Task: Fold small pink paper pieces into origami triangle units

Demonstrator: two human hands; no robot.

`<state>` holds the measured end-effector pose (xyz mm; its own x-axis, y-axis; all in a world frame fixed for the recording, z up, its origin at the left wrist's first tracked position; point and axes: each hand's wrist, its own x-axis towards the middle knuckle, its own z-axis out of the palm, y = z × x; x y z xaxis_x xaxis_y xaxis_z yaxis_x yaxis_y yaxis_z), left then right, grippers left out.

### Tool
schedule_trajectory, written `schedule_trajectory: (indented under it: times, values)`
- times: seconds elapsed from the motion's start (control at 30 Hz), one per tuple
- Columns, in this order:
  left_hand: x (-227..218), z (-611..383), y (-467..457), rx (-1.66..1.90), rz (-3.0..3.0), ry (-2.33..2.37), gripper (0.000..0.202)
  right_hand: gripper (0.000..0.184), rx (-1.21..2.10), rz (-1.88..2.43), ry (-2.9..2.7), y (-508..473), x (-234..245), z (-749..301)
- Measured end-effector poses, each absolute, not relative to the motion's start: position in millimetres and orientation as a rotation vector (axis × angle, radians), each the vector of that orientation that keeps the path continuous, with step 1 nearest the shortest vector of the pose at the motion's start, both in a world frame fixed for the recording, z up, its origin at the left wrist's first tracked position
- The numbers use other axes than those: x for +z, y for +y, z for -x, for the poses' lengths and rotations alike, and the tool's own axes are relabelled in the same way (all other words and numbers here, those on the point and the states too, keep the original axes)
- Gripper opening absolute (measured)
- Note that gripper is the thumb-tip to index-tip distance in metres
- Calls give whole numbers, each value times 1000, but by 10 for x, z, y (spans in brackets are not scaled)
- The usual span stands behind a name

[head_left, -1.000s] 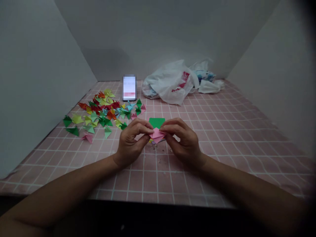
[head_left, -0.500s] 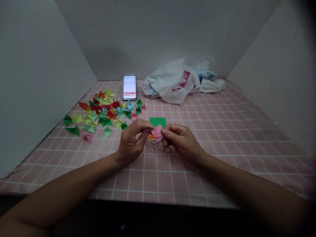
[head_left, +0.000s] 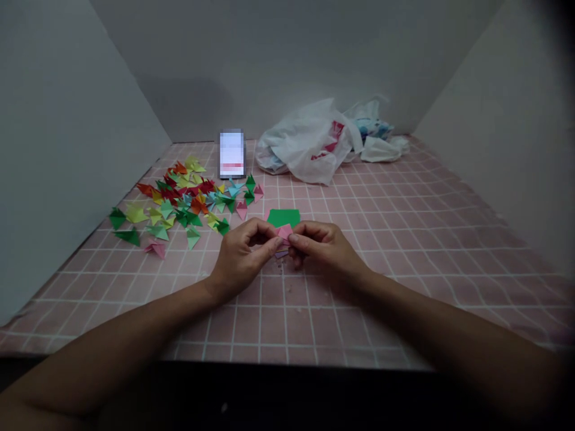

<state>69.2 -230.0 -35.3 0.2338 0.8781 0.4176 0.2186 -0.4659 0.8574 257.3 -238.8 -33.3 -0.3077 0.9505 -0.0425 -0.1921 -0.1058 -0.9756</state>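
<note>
My left hand (head_left: 240, 254) and my right hand (head_left: 321, 248) meet over the pink checked tablecloth (head_left: 404, 239), both pinching a small folded pink paper piece (head_left: 284, 233) between thumbs and fingertips. Most of the piece is hidden by my fingers. Just behind it lies a green paper sheet (head_left: 283, 217) on top of a small stack of coloured sheets. A bit of another sheet shows under my right fingers.
A scatter of several folded paper triangles (head_left: 184, 200) in red, green, yellow, blue and pink covers the left of the cloth. A phone (head_left: 232, 154) stands at the back. White plastic bags (head_left: 318, 143) lie at the back right. Grey walls enclose three sides.
My hands have closed together on the pink piece, which is now folded smaller and more hidden. The right hand shifted left toward the left hand. The view tipped slightly.
</note>
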Motion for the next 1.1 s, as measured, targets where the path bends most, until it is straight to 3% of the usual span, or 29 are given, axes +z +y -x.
schedule_trajectory:
  times: [0.47,1.1]
  values:
    - [-302,-684,-2270,1089,-1625,1029,10,21,1706,1018,-1183,-2298,-345,-2620]
    - [-280,-689,-2258,1079,-1583,1154,15,32,1730,968,-1273,-2307,-351,-2609]
